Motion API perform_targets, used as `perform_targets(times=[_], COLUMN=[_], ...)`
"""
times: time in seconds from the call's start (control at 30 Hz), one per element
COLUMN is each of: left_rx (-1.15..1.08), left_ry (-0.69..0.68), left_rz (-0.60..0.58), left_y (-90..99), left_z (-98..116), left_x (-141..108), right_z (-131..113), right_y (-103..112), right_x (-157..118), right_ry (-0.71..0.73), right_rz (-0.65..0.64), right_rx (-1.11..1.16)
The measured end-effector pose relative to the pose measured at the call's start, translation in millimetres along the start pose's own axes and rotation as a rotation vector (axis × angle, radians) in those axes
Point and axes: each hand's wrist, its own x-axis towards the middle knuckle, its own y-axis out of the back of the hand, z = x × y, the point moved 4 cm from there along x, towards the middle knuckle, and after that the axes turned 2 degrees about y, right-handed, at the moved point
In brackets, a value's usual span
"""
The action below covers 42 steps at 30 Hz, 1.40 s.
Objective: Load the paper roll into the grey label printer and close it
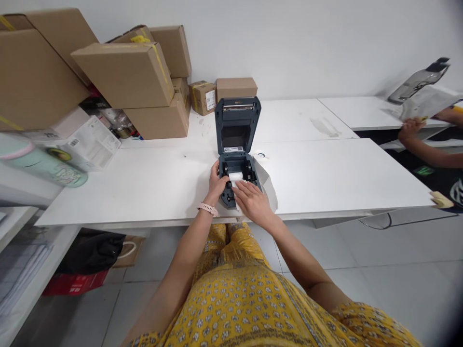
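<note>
A dark grey label printer point(238, 127) stands on the white table with its lid raised. Inside its bay lies a small white paper roll point(236, 177). My left hand point(216, 184) grips the printer's left side, fingers along the outer wall and thumb reaching over the edge toward the roll. Stretched out nearly flat, the fingers of my right hand point(251, 198) rest over the front of the bay, on the paper just below the roll, and hide part of it. A loose white sheet point(268, 188) sticks out on the table beside the printer's right side.
Cardboard boxes point(123, 74) are stacked at the back left of the white table point(325, 178). A mint green bottle point(47, 164) and a white carton point(92, 144) stand at left. At far right, another person's hand point(412, 129) holds a pale bag point(428, 102) near a clear bottle point(415, 84).
</note>
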Motion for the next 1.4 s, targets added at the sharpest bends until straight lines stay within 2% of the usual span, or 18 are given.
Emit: perform_targets(times=[0.17, 0.4, 0.67, 0.97, 1.4], left_rx=[-0.007, 0.000, -0.016, 0.005, 0.016], left_ry=[0.020, 0.041, 0.109, 0.114, 0.136], left_rz=[-0.006, -0.024, -0.070, -0.062, -0.063], left_y=[-0.8, -0.1, -1.6, -2.7, -1.9], left_z=[2, 5, 8, 9, 9], left_x=[-2, -4, -7, -7, -8], right_z=[-17, -20, -16, -14, -16], right_y=[-1, -6, -7, -4, 2], right_x=[-21, -27, -30, -30, -30], right_ry=[-0.023, -0.034, -0.047, -0.040, -0.082], right_rz=[0.072, 0.166, 0.156, 0.173, 0.128], right_rx=[0.057, 0.120, 0.187, 0.229, 0.270])
